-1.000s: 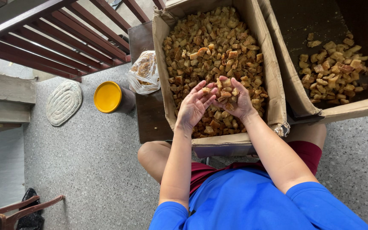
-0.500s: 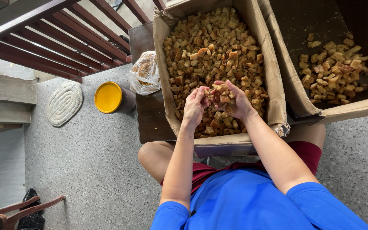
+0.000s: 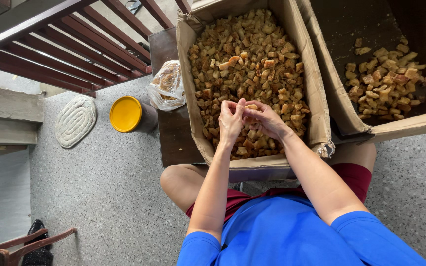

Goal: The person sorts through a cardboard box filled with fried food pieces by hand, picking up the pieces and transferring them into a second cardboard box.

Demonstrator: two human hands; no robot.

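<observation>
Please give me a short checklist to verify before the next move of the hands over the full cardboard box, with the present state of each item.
1. Both hands meet over the full box: left hand and right hand touch at the fingertips. Ok.
2. A brown piece sits between the fingertips. Ok; how firmly, cannot tell.
3. Full box holds plenty of brown pieces. Ok.
4. Second box at the right has free room. Ok.
5. Plastic bag and yellow-lidded container stand apart from the hands. Ok.
</observation>
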